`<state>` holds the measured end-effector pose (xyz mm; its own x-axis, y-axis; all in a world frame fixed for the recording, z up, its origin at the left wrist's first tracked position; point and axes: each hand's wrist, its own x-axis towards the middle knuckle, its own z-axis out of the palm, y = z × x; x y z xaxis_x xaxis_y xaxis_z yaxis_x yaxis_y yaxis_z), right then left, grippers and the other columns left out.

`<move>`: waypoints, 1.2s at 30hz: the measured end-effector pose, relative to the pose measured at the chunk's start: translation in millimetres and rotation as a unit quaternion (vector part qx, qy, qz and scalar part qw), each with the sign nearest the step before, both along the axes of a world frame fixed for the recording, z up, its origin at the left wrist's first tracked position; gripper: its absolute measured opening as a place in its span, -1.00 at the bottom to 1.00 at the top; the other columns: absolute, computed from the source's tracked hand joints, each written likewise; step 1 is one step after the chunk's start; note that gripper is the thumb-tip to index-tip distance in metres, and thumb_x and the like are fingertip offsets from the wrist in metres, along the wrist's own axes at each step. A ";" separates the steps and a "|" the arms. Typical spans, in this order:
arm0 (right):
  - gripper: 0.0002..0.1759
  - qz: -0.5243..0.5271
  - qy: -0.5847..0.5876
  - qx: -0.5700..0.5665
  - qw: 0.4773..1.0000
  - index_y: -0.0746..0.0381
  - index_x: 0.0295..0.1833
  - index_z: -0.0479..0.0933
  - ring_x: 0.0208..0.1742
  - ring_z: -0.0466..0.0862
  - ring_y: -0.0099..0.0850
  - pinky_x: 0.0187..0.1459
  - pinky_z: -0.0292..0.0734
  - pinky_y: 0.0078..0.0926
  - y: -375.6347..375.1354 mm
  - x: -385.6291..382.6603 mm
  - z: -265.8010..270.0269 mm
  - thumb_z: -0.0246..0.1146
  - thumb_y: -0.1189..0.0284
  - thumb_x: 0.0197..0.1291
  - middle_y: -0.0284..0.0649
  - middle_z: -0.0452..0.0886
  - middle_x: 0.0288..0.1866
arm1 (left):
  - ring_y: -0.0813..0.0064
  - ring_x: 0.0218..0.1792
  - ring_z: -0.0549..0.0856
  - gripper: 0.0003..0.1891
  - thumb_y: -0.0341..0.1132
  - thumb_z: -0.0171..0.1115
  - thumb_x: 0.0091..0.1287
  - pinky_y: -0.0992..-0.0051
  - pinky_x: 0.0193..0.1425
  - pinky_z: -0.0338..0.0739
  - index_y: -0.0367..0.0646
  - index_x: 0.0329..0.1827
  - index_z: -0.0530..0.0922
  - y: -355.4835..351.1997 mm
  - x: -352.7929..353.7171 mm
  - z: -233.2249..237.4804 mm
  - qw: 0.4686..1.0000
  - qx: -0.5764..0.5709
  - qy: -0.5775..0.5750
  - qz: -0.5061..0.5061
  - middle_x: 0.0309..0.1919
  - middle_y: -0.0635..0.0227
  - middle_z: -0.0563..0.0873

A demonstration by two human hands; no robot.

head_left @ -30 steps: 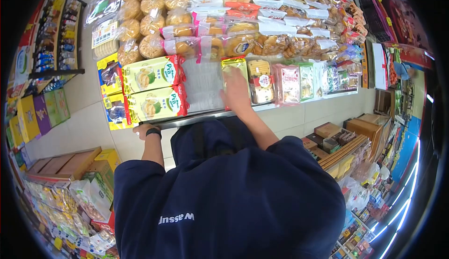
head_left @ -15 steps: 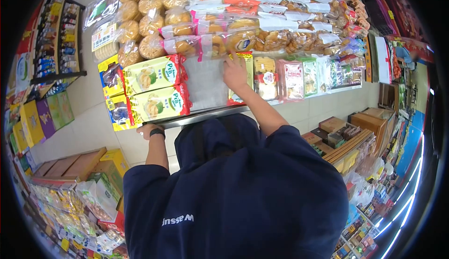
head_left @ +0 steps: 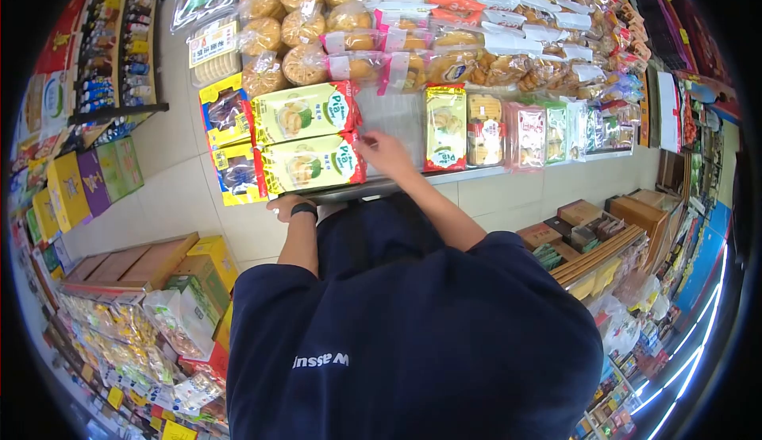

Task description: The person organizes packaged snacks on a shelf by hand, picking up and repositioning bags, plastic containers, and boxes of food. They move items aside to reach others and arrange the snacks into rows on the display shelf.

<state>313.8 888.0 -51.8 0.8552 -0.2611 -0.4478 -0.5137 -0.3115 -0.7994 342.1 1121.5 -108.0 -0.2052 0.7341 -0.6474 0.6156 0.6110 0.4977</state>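
Left hand (head_left: 286,204) unchanged, clamped on the shelf edge (head_left: 476,173). Right hand (head_left: 383,151) has shifted left off the yellow packet (head_left: 444,126). Its fingertips now meet the lower green packet (head_left: 305,166) at the red end; we cannot tell if it grips.

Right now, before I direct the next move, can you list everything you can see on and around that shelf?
Pia packs: three, yellow-green with red ends; two left of the shelf's bare patch, one right.
Bread bags: many, golden, shelf back.
Shelf: one, metal front edge.
Cardboard boxes: several, brown, floor right.
Left hand: black wristband, at the shelf's front edge.
Right hand: fingertips at the lower pack's red end.
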 end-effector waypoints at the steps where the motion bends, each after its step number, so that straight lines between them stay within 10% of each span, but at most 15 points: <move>1: -0.57 0.004 -0.006 -0.008 1.000 0.37 -0.06 0.61 -0.16 0.71 0.06 -0.07 0.59 -0.09 8.8 -1.3 -4.2 0.29 0.15 0.29 0.06 0.71 -0.24 | -0.01 0.15 0.67 -0.19 0.28 -0.16 0.44 0.09 0.23 0.58 -0.39 0.23 0.57 0.8 -0.3 -1.6 1.000 -0.005 0.006 0.009 0.24 -0.01 0.64; 8: -0.63 0.049 -0.019 -0.083 0.995 0.34 -0.15 0.60 -0.22 0.67 0.14 -0.15 0.54 0.01 20.1 3.7 1.5 0.29 0.20 0.25 0.15 0.67 -0.29 | 0.04 0.22 0.66 -0.27 0.21 -0.19 0.52 0.05 0.29 0.55 -0.34 0.30 0.52 10.2 2.5 -2.7 0.997 -0.065 0.029 -0.007 0.26 0.07 0.64; 10: -0.69 0.042 -0.052 -0.109 0.992 0.32 -0.17 0.60 -0.22 0.65 0.16 -0.17 0.53 0.02 22.3 -3.4 11.2 0.29 0.25 0.22 0.15 0.66 -0.31 | 0.06 0.21 0.67 -0.28 0.20 -0.17 0.52 0.04 0.31 0.54 -0.31 0.34 0.49 -1.7 7.4 14.6 0.977 0.005 0.133 -0.168 0.28 0.08 0.62; 18: -0.77 -0.158 -0.009 -0.164 0.974 0.30 -0.21 0.61 -0.37 0.68 0.03 -0.32 0.54 -0.16 -8.1 -100.9 67.2 0.32 0.34 0.16 0.06 0.64 -0.42 | 0.10 0.30 0.61 -0.23 0.25 -0.14 0.46 0.05 0.39 0.47 -0.28 0.42 0.43 14.8 -0.1 -34.3 0.972 -0.051 0.168 -0.154 0.39 0.06 0.54; 23: -0.86 -0.278 -0.055 -0.228 0.932 0.40 -0.18 0.64 -0.50 0.65 -0.56 -0.45 0.54 -0.50 -48.5 -172.4 58.8 0.30 0.52 0.25 -0.26 0.70 -0.42 | 0.10 0.30 0.60 -0.21 0.26 -0.15 0.46 0.08 0.40 0.46 -0.31 0.41 0.44 15.5 -0.7 -33.2 0.982 -0.044 0.131 -0.125 0.39 0.06 0.54; 36: -0.91 -0.571 -0.128 0.106 0.804 0.33 -0.22 0.60 -0.40 0.69 -0.53 -0.36 0.71 -0.52 -106.1 -163.1 42.8 0.27 0.51 0.29 -0.24 0.68 -0.34 | 0.10 0.31 0.59 -0.17 0.30 -0.18 0.44 0.17 0.41 0.45 -0.37 0.38 0.45 7.9 -5.0 -23.5 0.994 -0.024 0.082 -0.069 0.38 0.06 0.55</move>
<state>150.7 781.9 -9.0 0.1836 -0.8826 -0.4329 -0.1795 0.4028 -0.8975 337.0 1129.4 -131.5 -0.2115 0.7315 -0.6482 0.7655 0.5363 0.3555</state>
